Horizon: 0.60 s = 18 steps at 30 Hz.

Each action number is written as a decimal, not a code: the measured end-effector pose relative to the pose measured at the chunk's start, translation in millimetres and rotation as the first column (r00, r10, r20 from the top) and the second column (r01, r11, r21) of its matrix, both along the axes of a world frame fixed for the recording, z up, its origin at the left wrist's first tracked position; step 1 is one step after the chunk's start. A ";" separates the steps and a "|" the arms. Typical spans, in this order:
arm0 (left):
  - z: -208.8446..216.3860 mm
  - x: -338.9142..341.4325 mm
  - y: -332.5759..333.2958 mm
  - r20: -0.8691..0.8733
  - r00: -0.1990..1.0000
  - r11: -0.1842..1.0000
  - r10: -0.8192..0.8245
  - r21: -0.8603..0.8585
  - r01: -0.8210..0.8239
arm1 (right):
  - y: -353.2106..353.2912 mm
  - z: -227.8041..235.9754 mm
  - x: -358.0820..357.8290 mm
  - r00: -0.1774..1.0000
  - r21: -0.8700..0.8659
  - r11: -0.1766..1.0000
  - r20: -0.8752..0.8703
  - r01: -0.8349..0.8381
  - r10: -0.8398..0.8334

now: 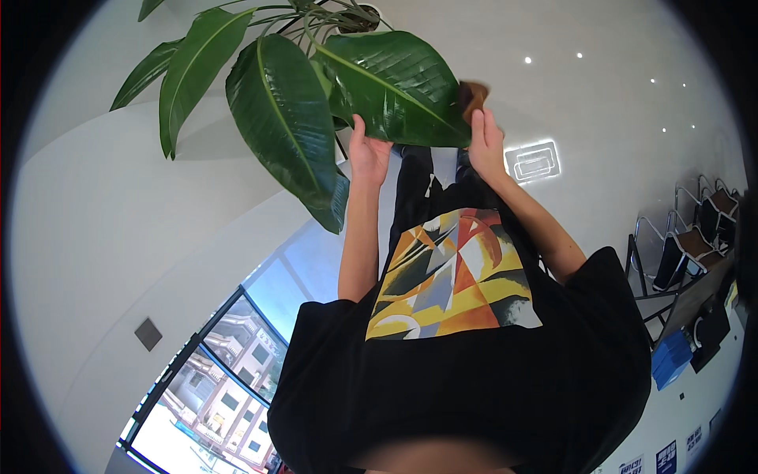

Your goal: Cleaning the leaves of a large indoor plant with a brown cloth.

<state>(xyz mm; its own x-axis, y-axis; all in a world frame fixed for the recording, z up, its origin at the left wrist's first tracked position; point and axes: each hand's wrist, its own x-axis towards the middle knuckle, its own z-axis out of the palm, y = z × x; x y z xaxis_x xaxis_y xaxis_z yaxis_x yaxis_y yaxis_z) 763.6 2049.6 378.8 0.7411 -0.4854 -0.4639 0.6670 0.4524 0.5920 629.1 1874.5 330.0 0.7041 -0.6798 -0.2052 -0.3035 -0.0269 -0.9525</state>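
A broad, glossy green leaf [395,83] of a potted plant stretches between my two hands. My left hand [369,160] grips its near edge, thumb on top and the other fingers mostly hidden beneath. At the leaf's right end, my right hand [487,146] has its fingers closed by the tip. A curled brown piece [474,96] shows just beyond those fingertips; it is blurred, and I cannot tell whether it is dried leaf or something separate. Another large dark green leaf [284,118] hangs down to the left of my left hand.
The plant's pot [367,20] stands at the top, with more leaves [197,67] arching left. A pale curved wall [118,221] runs along the left, above a window [229,379]. Chairs [687,245] and a table with a blue box [671,359] are on the right. A floor plate [534,162] lies beyond my right hand.
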 end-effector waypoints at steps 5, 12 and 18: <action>2.9 2.8 5.0 0.036 0.999 0.994 0.022 0.104 -0.026 | -4.6 61.2 48.9 0.975 -0.191 0.968 0.182 0.164 -0.129; 1.3 -1.0 1.9 0.033 0.999 0.997 0.016 0.081 -0.018 | 27.3 35.9 118.8 0.896 -0.583 0.808 0.402 0.090 0.190; -9.7 -1.0 1.3 0.022 0.999 0.997 0.029 0.076 -0.031 | 47.4 4.5 121.5 0.930 -0.241 0.938 0.210 -0.251 0.303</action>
